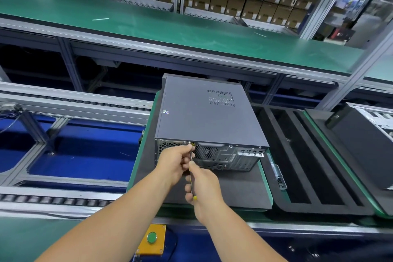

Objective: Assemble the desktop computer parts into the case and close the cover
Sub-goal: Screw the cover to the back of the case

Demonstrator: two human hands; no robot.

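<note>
**Cover screw going in at the rear of the case**

Factory conveyor lines with green belts run across the background, cardboard boxes stacked on racks behind them. On the near bench, a black foam pallet (238, 189) carries the dark grey metal desktop computer case (204, 117), lying flat with its cover already on and its rear panel facing the person. The right hand (204, 187) grips a slim yellow-handled screwdriver (191, 168), whose tip meets a small silver screw (190, 142) at the top edge of the rear panel. The left hand (174, 161) pinches the shaft near the tip, steadying it. Judging from the slanted shaft, the bit could slip off the head, scratching the panel or dropping the screw; a crooked start might cross-thread it.
</note>
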